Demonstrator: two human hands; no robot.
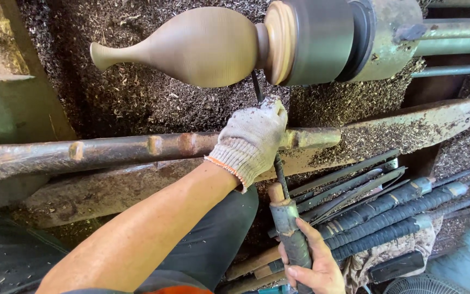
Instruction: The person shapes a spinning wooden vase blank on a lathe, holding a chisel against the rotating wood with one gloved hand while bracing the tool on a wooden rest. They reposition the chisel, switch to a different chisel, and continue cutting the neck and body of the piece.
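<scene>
Far left, a vase-shaped wooden workpiece [191, 48] is seen mounted sideways on the lathe – narrow neck pointing left, fat belly toward the pale wooden faceplate [278, 41] and the grey metal chuck [322, 41] on the right. Dark shavings [121, 98] are piled all over the bed underneath.

Below it, a rusty tool rest bar [110, 149] is laid across the frame, running roughly parallel to the workpiece.

The gloved left hand [251, 141] (white knit glove, orange cuff) is closed down over the shaft of a turning chisel [281, 174], pinning it onto the rest. The bare right hand [305, 264] is wrapped tight around the chisel's handle [292, 234] lower down, near the body.

The key bit: the chisel's long axis runs nearly straight up the frame – from the right hand, under the left, to a tip that sits at the groove between the belly and the faceplate. So the tool is set about crosswise to the workpiece, and the left hand is the nearer one to the wood. Whether the tip is actually touching can't be told.

Off to the right, a bunch of spare long-handled tools [387, 212] is laid out in a row.
</scene>
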